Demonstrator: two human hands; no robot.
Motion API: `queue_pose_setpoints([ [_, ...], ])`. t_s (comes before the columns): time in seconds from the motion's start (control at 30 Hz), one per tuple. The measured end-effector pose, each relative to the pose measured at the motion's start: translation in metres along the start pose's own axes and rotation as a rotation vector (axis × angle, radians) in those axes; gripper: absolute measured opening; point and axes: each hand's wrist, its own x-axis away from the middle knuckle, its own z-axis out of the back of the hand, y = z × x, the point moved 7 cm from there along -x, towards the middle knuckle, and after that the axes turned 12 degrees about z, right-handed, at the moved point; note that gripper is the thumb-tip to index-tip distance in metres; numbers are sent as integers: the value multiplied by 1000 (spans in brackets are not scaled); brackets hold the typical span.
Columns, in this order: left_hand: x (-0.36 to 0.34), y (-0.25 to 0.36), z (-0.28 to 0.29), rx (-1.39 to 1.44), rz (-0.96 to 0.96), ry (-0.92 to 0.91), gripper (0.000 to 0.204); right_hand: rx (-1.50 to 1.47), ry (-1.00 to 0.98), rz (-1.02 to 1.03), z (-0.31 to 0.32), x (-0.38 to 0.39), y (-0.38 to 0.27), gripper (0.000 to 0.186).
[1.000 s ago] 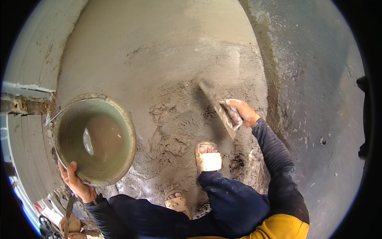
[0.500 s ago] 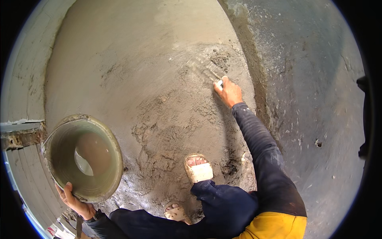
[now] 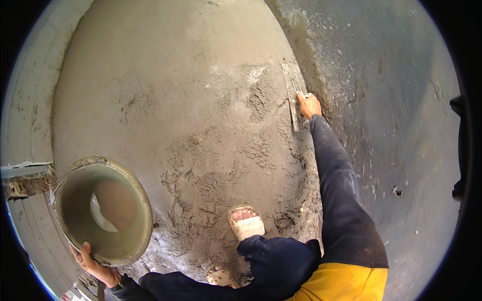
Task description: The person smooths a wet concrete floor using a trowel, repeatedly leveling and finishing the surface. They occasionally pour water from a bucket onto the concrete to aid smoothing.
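My right hand [image 3: 310,105] is closed round the handle of a flat rectangular plastering trowel [image 3: 292,95]. The trowel's blade lies on the wet cement [image 3: 201,115], along its right border by the dark wall. At the lower left, my left hand [image 3: 95,263] grips the rim of a round bucket [image 3: 138,220], thumb over the edge and fingers mostly hidden beneath. The bucket's mouth faces up, and some cloudy liquid shows at its bottom. Around the middle the cement is rough and lumpy; farther away it looks smooth.
A dark grey wall or slab [image 3: 396,125] runs along the right side. Pale boards [image 3: 30,100] border the cement on the left. My sandalled feet [image 3: 246,223] stand on the rough cement near the bottom. A small hole [image 3: 397,191] marks the grey surface.
My right hand has swept the trowel to the right, and its blade has turned from slanted to nearly lengthwise along the border. My left hand still holds the bucket.
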Motion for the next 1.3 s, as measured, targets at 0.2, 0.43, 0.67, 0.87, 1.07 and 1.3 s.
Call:
queue_pose_setpoints([
  [0.2,-1,-4,1,-100,-26,21,57,-556,-117,-322,-28,15,-14,59],
  [0.43,-18,-17,-29,-56,30,-9,56,12,-234,201,-19,1,-93,65],
  [0.67,-11,-8,-50,-22,6,-14,57,176,-104,92,-8,-32,-62,65],
  [0.87,-3,21,-19,-26,-61,26,56,16,-51,-28,-7,-48,-24,75],
  [1.07,6,25,35,9,-56,92,57,-260,-81,-171,-21,-20,6,67],
  [1.3,-2,5,14,10,7,34,60,-640,-203,-186,-58,-27,-58,56],
])
